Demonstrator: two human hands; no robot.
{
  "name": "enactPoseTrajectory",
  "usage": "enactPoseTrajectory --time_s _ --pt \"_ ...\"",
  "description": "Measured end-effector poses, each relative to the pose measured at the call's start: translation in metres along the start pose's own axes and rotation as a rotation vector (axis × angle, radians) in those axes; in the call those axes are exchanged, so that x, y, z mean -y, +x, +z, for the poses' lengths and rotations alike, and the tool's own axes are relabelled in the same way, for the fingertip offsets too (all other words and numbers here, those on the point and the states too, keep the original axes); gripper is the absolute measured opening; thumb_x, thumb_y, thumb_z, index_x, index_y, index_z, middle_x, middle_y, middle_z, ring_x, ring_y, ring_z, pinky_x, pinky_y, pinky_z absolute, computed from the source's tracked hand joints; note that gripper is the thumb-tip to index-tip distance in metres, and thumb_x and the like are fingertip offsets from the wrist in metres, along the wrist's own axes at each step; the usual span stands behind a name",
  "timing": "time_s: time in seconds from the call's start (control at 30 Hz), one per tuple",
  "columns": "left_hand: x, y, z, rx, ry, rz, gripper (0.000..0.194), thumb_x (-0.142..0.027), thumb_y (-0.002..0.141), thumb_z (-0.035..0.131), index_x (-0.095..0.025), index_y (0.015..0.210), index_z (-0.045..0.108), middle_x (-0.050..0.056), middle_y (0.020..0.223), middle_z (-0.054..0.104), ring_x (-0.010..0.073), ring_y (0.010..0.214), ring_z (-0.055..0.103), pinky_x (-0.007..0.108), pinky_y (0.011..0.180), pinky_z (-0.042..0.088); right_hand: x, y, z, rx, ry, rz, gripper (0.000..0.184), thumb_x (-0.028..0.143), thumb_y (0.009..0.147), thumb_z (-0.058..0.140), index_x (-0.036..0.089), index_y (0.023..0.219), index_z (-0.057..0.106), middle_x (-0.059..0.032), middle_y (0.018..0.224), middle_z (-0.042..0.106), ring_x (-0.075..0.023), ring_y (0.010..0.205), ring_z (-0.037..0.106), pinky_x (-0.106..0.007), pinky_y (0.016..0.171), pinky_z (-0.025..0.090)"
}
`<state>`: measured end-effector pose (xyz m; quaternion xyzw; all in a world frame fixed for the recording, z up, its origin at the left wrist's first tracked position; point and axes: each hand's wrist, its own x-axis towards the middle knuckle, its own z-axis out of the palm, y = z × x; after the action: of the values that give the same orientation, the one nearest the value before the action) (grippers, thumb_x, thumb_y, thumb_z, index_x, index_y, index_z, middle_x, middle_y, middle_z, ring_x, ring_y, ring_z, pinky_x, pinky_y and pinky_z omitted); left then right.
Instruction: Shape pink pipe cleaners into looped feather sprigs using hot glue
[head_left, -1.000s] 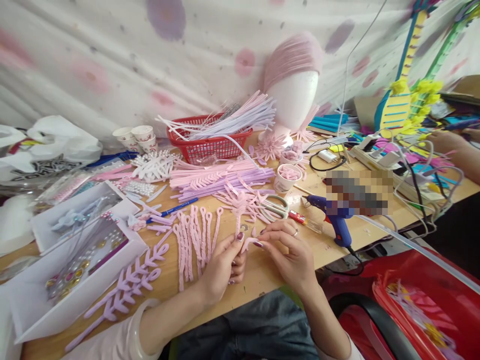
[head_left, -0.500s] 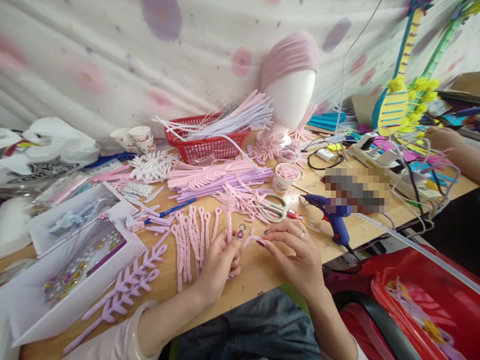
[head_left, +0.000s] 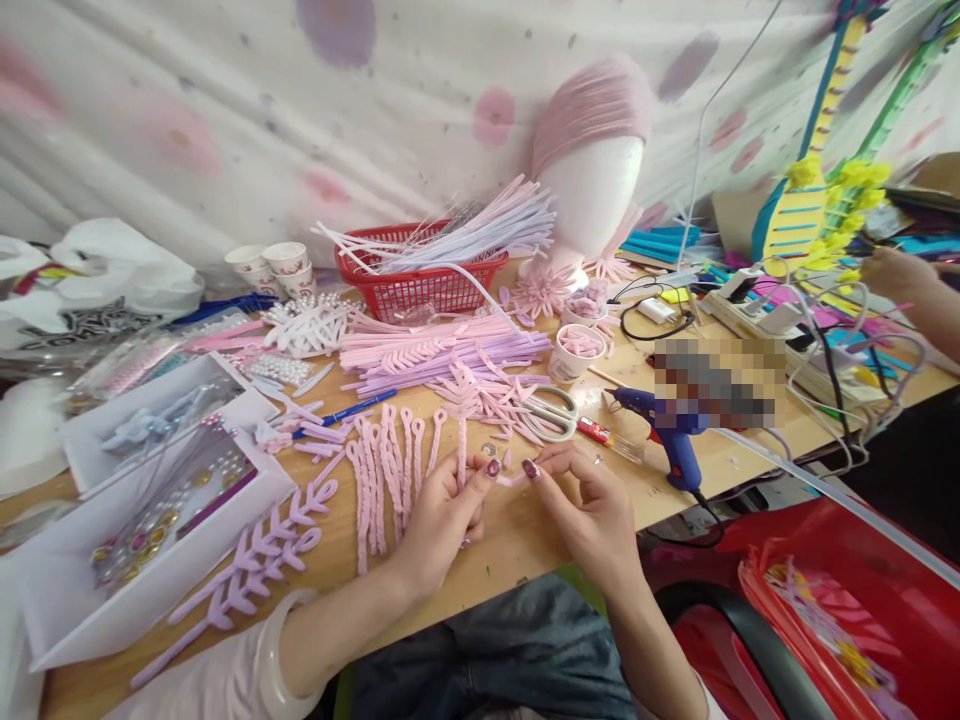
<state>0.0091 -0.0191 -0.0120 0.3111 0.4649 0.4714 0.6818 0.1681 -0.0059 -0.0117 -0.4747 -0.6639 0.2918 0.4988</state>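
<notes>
Head view: left of the glue gun (head_left: 681, 455), the left hand (head_left: 450, 515) grips a pink braided stem (head_left: 462, 450) in closed fingers; the right hand (head_left: 589, 500) pinches a thin pink strip (head_left: 511, 483); best keep the stem steady, the strip uncrushed.

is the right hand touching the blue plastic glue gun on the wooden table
Apart. The head view shows a strip of bare wooden tabletop between the right hand and the blue plastic glue gun.

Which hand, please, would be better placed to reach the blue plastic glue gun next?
Probably the right hand: it is nearer the blue plastic glue gun, while the left hand holds a braided pink fuzzy stem farther away.
</notes>
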Motion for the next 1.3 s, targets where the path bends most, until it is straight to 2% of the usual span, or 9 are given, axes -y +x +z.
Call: enactPoseTrajectory --time_s 0.2,0.33,0.47,0.6,0.73,1.13,1.3 --pt "0.000 0.000 0.000 -0.003 0.005 0.005 0.037 -0.050 0.076 0.069 -0.020 0.080 0.048 -0.012 0.052 0.030 0.0029 0.041 0.022 0.015 0.039 0.021 0.000 -0.002 0.003 0.035 0.176 0.128 0.028 0.037 0.087 0.061 0.020 0.066 0.056 -0.0034 0.077 0.060 -0.0184 0.078 0.058 -0.031 0.075 0.047" --pt "0.002 0.001 -0.002 0.011 -0.014 -0.004 0.034 -0.049 0.078 0.066 -0.021 0.081 0.046 -0.012 0.052 0.030 0.0033 0.042 0.023 0.015 0.040 0.022 -0.003 -0.001 0.000 0.092 0.242 0.157 0.020 0.036 0.088 0.061 0.021 0.074 0.061 -0.0032 0.081 0.061 -0.0178 0.080 0.059 -0.030 0.078 0.049" --pt "0.001 0.001 -0.001 0.002 -0.019 -0.005 0.036 -0.050 0.077 0.067 -0.022 0.080 0.044 -0.013 0.051 0.028 0.0035 0.041 0.022 0.015 0.039 0.021 -0.007 0.000 -0.002 0.140 0.280 0.138 0.013 0.034 0.088 0.061 0.022 0.085 0.064 -0.0032 0.084 0.062 -0.0178 0.082 0.060 -0.030 0.078 0.050" --pt "0.001 0.000 -0.001 -0.004 -0.018 0.000 0.034 -0.049 0.079 0.065 -0.022 0.079 0.044 -0.013 0.050 0.027 0.0036 0.041 0.021 0.015 0.039 0.021 -0.010 -0.002 -0.002 0.153 0.212 0.092 0.014 0.033 0.089 0.059 0.021 0.081 0.062 -0.0042 0.084 0.061 -0.0186 0.082 0.059 -0.032 0.078 0.049" --pt "0.004 0.000 -0.001 -0.027 -0.030 0.002 0.034 -0.047 0.079 0.065 -0.022 0.079 0.043 -0.013 0.050 0.029 0.0035 0.041 0.022 0.015 0.040 0.021 -0.011 -0.003 -0.003 0.105 0.106 0.040 0.018 0.034 0.090 0.058 0.021 0.078 0.062 -0.0042 0.081 0.061 -0.0191 0.080 0.058 -0.032 0.075 0.048" --pt "0.000 0.001 0.001 -0.045 -0.038 -0.005 0.036 -0.049 0.077 0.067 -0.022 0.079 0.042 -0.013 0.050 0.027 0.0035 0.041 0.021 0.015 0.038 0.019 -0.014 -0.004 0.000 0.076 0.186 0.107 0.011 0.033 0.086 0.065 0.023 0.083 0.067 -0.0037 0.085 0.064 -0.0186 0.083 0.061 -0.032 0.079 0.050" --pt "0.002 0.001 0.000 -0.033 -0.029 0.004 0.034 -0.047 0.079 0.066 -0.022 0.079 0.042 -0.013 0.049 0.027 0.0034 0.041 0.021 0.015 0.039 0.020 -0.013 -0.006 0.000 0.092 0.172 0.063 0.010 0.031 0.088 0.062 0.023 0.082 0.064 -0.0026 0.084 0.062 -0.0177 0.082 0.059 -0.031 0.078 0.048"
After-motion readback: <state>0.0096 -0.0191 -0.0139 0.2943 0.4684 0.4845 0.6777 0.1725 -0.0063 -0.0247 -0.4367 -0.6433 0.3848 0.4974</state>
